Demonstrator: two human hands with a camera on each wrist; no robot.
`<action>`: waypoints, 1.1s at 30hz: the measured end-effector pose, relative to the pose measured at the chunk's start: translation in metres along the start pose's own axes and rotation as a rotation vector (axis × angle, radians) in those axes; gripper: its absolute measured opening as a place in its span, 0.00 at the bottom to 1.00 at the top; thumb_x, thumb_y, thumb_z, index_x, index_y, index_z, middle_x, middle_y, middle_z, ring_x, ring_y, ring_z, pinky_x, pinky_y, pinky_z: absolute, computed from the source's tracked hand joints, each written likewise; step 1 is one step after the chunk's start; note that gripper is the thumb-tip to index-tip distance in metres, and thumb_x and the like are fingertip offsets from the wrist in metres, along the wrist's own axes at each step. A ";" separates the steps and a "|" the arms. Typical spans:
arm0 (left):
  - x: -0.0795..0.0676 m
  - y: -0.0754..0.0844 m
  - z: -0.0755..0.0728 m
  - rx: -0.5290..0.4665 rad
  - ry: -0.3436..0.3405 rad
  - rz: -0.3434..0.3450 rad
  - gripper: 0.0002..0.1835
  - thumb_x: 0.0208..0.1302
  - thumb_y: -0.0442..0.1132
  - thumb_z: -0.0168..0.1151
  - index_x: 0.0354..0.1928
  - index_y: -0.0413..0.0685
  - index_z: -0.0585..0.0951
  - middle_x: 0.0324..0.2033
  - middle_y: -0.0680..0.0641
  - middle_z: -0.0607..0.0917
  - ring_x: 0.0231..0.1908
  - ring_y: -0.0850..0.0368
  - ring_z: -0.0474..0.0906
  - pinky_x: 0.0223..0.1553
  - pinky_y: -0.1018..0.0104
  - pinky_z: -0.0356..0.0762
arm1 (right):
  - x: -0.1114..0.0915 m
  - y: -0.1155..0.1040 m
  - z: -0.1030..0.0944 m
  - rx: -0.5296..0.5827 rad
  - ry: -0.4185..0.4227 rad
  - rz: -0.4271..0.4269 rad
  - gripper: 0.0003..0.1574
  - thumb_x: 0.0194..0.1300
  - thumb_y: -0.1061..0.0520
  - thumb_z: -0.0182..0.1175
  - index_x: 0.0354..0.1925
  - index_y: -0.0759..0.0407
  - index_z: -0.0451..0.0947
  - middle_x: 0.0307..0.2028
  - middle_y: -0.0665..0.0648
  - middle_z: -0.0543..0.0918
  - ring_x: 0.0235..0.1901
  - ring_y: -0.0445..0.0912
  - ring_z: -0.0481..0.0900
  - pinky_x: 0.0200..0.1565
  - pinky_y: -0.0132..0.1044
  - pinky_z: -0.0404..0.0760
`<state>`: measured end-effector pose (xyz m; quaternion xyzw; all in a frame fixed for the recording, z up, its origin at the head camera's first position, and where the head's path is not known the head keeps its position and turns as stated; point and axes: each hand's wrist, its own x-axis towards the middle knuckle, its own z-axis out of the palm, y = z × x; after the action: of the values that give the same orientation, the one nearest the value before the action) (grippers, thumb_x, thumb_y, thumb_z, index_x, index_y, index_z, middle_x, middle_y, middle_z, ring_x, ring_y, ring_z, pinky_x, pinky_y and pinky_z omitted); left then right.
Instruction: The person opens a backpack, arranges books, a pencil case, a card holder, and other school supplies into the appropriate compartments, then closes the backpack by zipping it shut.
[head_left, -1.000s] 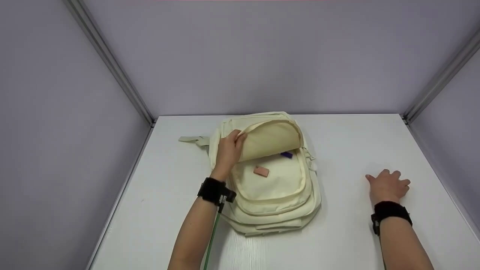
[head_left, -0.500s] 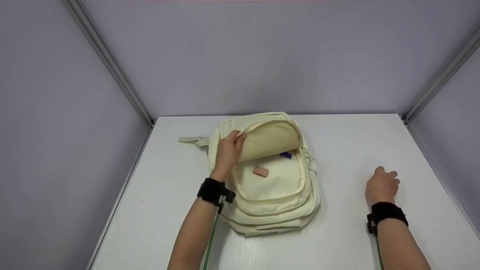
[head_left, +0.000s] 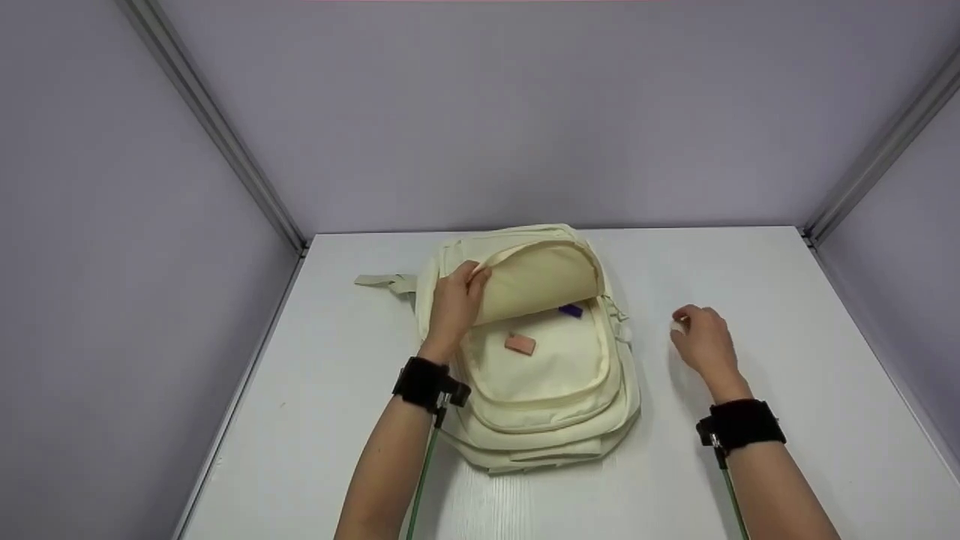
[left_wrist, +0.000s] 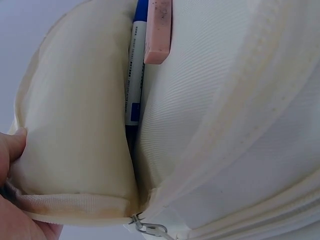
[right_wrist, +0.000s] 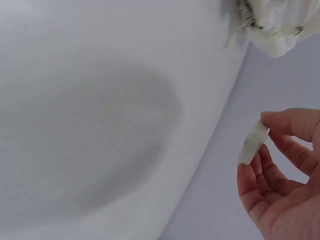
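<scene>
A cream backpack (head_left: 547,416) lies on the white table with its front pocket unzipped. My left hand (head_left: 456,304) pinches the left edge of the pocket flap (head_left: 536,281) and holds it folded up. A pink eraser (left_wrist: 158,32) with dark smudges rests on the pocket front. In the fold under the flap lies a white marker (left_wrist: 135,72) with blue ends; from the head view only a blue end (head_left: 571,310) shows. Right of the bag, over the table, my right hand (head_left: 705,341) pinches a small white disc-like thing (right_wrist: 253,142) between thumb and fingers.
A strap (head_left: 386,281) sticks out from the backpack's left side onto the table (head_left: 322,450). A zipper pull (left_wrist: 150,228) hangs at the flap's corner. Pale walls (head_left: 480,112) stand behind and at both sides. Green cables (head_left: 424,480) run from the wrist cameras.
My right hand has moved left from the table's right side toward the backpack, its spread fingers closing into a pinch on the small white disc-like thing. The left hand keeps holding the flap.
</scene>
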<state>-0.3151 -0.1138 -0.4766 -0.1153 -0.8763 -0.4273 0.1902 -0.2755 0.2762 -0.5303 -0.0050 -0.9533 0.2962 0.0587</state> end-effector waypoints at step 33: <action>0.000 0.001 0.002 -0.010 0.017 0.013 0.09 0.71 0.42 0.59 0.38 0.44 0.82 0.19 0.52 0.77 0.19 0.59 0.65 0.25 0.62 0.68 | -0.014 -0.130 0.063 0.297 -0.121 -0.647 0.12 0.57 0.72 0.67 0.42 0.68 0.83 0.49 0.65 0.80 0.51 0.58 0.78 0.51 0.50 0.77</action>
<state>-0.3148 -0.1117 -0.4770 -0.1185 -0.8718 -0.4314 0.1998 -0.2655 0.1330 -0.5098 0.3229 -0.8540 0.3973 0.0928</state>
